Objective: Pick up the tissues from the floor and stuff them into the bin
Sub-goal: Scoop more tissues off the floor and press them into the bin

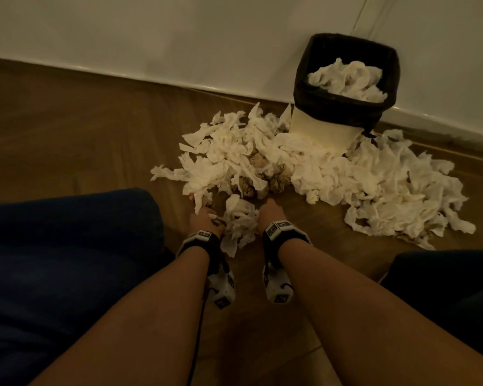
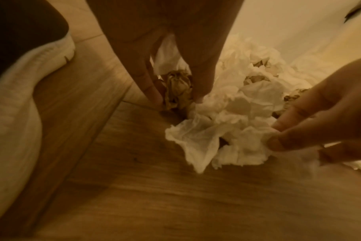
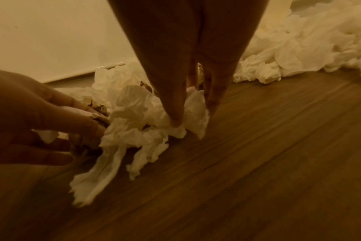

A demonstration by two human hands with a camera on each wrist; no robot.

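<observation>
Your left hand (image 1: 204, 218) pinches a brown crumpled wad (image 2: 176, 88) and your right hand (image 1: 271, 214) pinches a white tissue clump (image 1: 239, 221) between them, low over the floor (image 1: 81, 135). The tissue pile (image 1: 304, 168) lies at twelve o'clock, the part-filled bin (image 1: 343, 107) at one o'clock.
</observation>
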